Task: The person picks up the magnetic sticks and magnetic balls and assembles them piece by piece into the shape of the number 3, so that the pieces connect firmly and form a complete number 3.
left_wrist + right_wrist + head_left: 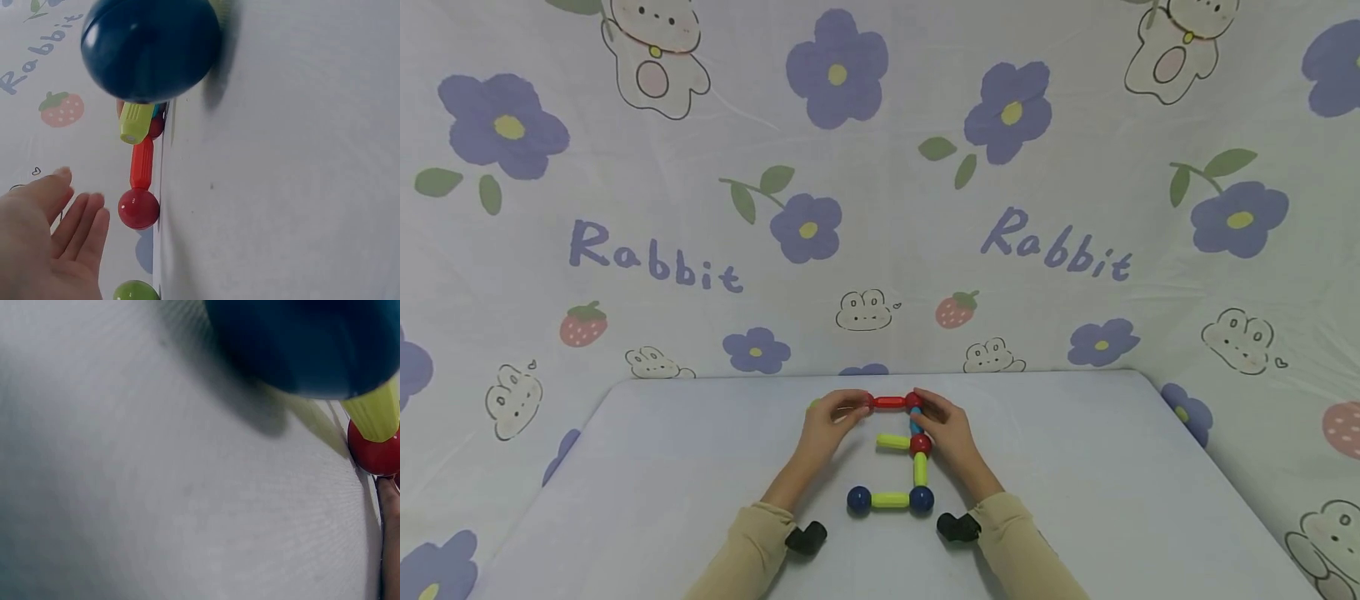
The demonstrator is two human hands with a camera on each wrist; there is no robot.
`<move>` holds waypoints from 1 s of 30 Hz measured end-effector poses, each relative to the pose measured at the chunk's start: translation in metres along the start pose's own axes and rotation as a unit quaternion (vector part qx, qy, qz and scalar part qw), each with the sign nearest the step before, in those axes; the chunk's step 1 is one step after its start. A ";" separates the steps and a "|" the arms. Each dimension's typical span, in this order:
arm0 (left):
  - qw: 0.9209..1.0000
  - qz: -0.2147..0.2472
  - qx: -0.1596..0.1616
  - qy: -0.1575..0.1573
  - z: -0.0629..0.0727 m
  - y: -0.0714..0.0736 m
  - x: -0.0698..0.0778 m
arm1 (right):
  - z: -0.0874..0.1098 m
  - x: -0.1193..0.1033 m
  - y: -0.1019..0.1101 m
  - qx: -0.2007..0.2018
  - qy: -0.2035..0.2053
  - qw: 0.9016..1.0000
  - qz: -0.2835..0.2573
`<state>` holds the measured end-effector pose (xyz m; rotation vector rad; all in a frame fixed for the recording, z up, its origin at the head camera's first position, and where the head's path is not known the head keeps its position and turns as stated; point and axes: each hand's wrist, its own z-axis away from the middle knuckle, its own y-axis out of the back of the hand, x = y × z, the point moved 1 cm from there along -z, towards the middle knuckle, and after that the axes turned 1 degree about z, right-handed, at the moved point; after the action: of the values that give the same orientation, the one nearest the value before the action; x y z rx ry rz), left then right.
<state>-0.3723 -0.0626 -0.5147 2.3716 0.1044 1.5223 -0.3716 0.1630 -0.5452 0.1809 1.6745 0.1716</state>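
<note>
In the head view, magnetic balls and sticks form a jointed chain on the white table. At its far end a red stick (891, 402) joins two red balls; my left hand (831, 421) is beside the left one. The left wrist view shows that hand (62, 240) with thumb and fingers apart, close to a red ball (139, 209). My right hand (949, 427) has its fingers and thumb about the far right red ball (913, 401), the thumb over the blue stick (915, 423). Its grip is mostly hidden in the right wrist view.
Nearer me, a middle red ball (920, 444) bears two yellow-green sticks, one leading to a dark blue ball (921, 499). Another yellow-green stick (891, 500) links it to a second blue ball (859, 500). A green ball (136, 291) lies beyond my left hand.
</note>
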 end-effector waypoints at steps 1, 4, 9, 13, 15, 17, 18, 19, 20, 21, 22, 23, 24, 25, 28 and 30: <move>1.000 0.004 0.014 -0.012 0.000 0.001 0.000 | 0.000 0.000 0.000 0.000 0.000 1.000 0.000; 0.997 0.007 0.058 -0.041 -0.002 0.005 -0.002 | 0.000 -0.001 0.000 0.003 -0.002 1.000 -0.001; 0.991 -0.046 0.115 -0.059 -0.003 0.010 -0.007 | 0.000 -0.001 0.000 0.003 -0.002 1.000 0.003; 0.984 -0.088 0.145 -0.059 -0.003 0.015 -0.008 | 0.000 -0.001 -0.001 0.004 -0.004 1.000 0.002; 0.981 -0.100 0.157 -0.054 -0.002 0.016 -0.009 | 0.000 -0.001 -0.001 0.006 -0.003 1.000 0.004; 0.979 -0.108 0.167 -0.038 -0.002 0.018 -0.009 | -0.001 0.000 -0.001 0.009 -0.005 1.000 0.003; 0.979 -0.111 0.170 -0.029 -0.001 0.019 -0.009 | -0.001 0.000 -0.002 0.010 -0.004 1.000 0.004; 0.978 -0.112 0.174 -0.019 -0.001 0.019 -0.010 | -0.001 0.000 -0.002 0.010 -0.003 1.000 0.005; 0.978 -0.112 0.177 -0.009 0.000 0.020 -0.010 | -0.001 0.000 -0.002 0.011 -0.002 1.000 0.005; 0.977 -0.113 0.181 -0.001 0.000 0.020 -0.011 | -0.001 0.000 -0.002 0.011 -0.002 1.000 0.004; 0.976 -0.112 0.185 0.010 0.001 0.020 -0.011 | -0.001 0.000 -0.002 0.011 -0.004 1.000 0.003; 0.976 -0.110 0.188 0.018 0.002 0.020 -0.012 | 0.000 0.000 -0.002 0.010 -0.002 1.000 0.004; 0.975 -0.109 0.191 0.026 0.002 0.021 -0.013 | 0.000 -0.001 -0.001 0.009 -0.002 1.000 0.005; 0.974 -0.109 0.193 0.035 0.003 0.021 -0.014 | 0.001 -0.003 -0.001 0.007 -0.001 1.000 0.005; 0.973 -0.107 0.195 0.056 0.005 0.021 -0.017 | 0.005 -0.013 0.000 0.000 0.002 1.000 0.002; 0.973 -0.105 0.194 0.068 0.006 0.021 -0.019 | 0.009 -0.020 0.001 -0.007 0.003 1.000 0.000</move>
<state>-0.3776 -0.0881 -0.5271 2.4346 0.7223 1.6812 -0.3604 0.1595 -0.5262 0.1709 1.6792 0.1844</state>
